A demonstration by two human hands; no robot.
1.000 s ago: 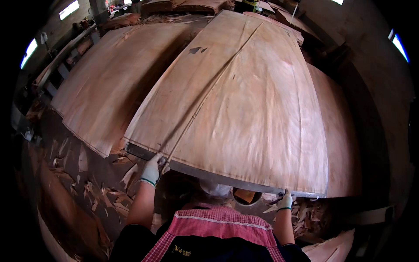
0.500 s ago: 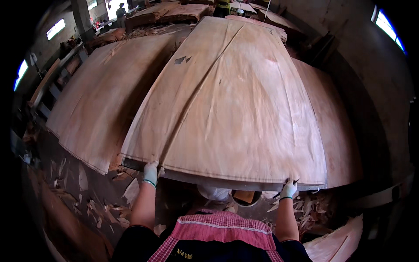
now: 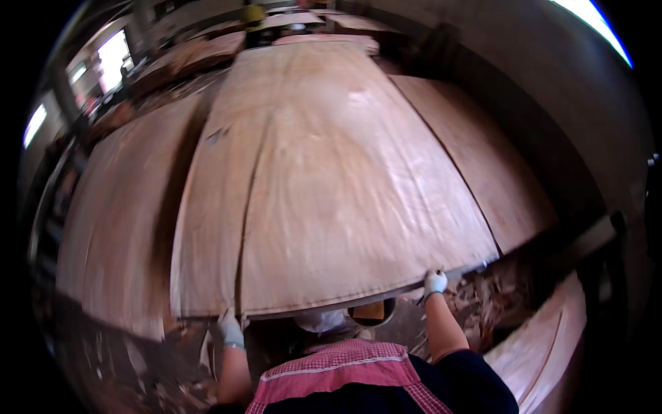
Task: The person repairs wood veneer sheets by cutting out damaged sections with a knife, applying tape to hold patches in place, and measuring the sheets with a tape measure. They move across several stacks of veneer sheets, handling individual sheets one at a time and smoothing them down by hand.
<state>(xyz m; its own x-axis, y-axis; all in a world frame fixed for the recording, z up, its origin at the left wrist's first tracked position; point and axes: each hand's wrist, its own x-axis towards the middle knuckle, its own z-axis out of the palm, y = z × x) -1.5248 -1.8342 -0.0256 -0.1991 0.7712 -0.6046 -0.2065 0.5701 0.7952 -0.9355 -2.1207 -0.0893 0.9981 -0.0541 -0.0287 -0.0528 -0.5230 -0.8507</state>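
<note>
- Head view: large pale veneer sheet (image 3: 331,172) in the middle, spread lengthwise away from the wearer, long sides converging toward the far end.
- Along the left part of that sheet, a dark lengthwise seam (image 3: 252,186), running down to the near edge; left of it, a small grey patch (image 3: 216,136).
- Left hand (image 3: 232,328), in a pale glove: at the near edge, beside the seam's lower end; fingers bent in against the edge, closed on the veneer sheet; finer finger detail blurred.
- Right hand (image 3: 434,283), likewise gloved: farther along the same edge, toward its right corner; fingers curled tight, closed on the veneer sheet. Just below, a thin dark thing, too blurred to name.
- Under the near edge, toward the right corner, a slim grey strip of the bench (image 3: 469,270).
- To the left, lower than the sheet, another broad veneer layer (image 3: 124,228); to the right, one more flat veneer panel (image 3: 483,165), with a dark gap between.
- Below the near edge, between the hands: white bundle (image 3: 323,320), then a round container (image 3: 391,317) with an orange-brown piece (image 3: 369,310) inside.
- On the floor to both sides, broken wood scraps (image 3: 483,297); at lower right, a larger curved veneer piece (image 3: 541,341).
- On the wearer, a pink checked apron (image 3: 334,366) with white trim.
- Beyond, more stacked wood (image 3: 200,55), blurred.
</note>
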